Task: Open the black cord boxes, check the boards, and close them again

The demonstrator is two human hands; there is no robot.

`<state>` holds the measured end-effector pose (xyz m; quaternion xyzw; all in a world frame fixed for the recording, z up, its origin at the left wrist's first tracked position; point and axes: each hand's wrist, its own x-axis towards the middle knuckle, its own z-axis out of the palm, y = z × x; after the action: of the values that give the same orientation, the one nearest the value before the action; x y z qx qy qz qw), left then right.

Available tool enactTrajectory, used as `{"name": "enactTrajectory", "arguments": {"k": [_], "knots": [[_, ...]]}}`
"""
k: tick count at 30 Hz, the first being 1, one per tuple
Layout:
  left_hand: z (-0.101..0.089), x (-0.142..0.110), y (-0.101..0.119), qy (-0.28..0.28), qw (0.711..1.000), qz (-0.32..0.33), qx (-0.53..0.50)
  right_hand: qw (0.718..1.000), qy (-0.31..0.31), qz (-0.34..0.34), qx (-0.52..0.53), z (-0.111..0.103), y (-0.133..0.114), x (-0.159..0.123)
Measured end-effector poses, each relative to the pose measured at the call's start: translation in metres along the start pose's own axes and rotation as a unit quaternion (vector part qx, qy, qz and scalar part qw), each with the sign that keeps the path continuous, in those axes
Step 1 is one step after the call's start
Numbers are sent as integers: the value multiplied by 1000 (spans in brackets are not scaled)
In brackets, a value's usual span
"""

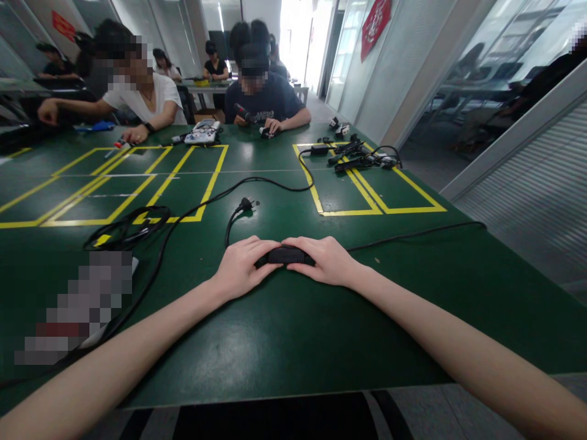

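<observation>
Both my hands grip a black power adapter (287, 255) low over the green table, one at each end. My left hand (241, 266) pinches its left end between thumb and fingers. On the right end, my right hand (326, 260) is closed in the same way. A black cord runs from behind my left hand to a power plug (246, 204) lying on the table. Another thin black cable (413, 235) leads from my right hand toward the table's right edge. Whether the adapter touches the tabletop I cannot tell.
Coiled black cable (131, 226) and a partly blurred-out white item (92, 311) lie left. A long cable (257, 179) crosses to another adapter (320, 150) by a heap of black parts (355, 156). Yellow tape (353, 212) marks the green table (257, 360). People sit opposite.
</observation>
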<state>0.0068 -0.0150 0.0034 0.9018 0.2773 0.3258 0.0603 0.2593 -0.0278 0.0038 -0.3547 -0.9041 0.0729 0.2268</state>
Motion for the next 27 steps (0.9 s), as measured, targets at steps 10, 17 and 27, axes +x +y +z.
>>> {"name": "enactTrajectory", "arguments": {"k": [10, 17, 27], "knots": [[2, -2, 0, -7, 999, 39, 36, 938, -35, 68, 338, -8, -3, 0], [0, -1, 1, 73, 991, 38, 108, 893, 65, 153, 417, -26, 17, 1], [2, -1, -5, -11, 997, 42, 56, 755, 496, 278, 327, -107, 96, -31]]}}
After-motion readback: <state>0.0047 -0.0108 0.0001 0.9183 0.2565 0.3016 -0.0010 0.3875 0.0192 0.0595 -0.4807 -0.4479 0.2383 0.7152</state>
